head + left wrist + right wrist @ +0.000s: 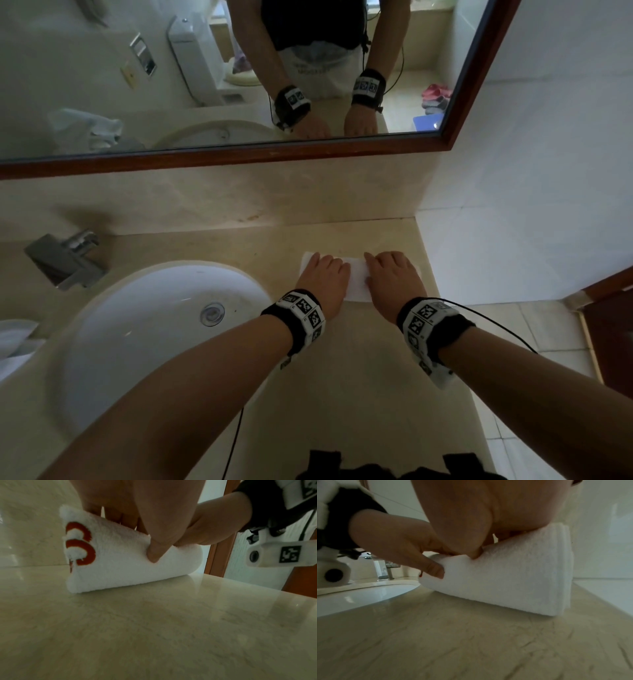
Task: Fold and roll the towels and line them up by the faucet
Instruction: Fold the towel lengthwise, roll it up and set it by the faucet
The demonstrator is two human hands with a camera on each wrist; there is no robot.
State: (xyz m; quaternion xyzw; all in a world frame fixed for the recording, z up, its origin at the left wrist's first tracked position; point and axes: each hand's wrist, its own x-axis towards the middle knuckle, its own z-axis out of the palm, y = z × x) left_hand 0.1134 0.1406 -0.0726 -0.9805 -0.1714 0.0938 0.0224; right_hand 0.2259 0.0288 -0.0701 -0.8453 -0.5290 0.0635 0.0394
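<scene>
1. Rolling one white towel (358, 279) on the counter (342, 394), right of the sink (102, 342) — well apart from the faucet (65, 258).
2. Left hand (323, 274) and right hand (394, 274) both curled round the roll, thumbs pressed in.
3. Probably still to do — carrying it over; more cloth (13, 342) waiting left of the sink.

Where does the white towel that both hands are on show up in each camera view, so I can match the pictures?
Head: white towel right of centre on the counter, between and under both hands.
Left wrist: towel upper centre-left, red embroidery at its left end.
Right wrist: towel centre-right, its layered end on the right.
Shared landmark: the left hand's thumb pressing the towel's front.
</scene>
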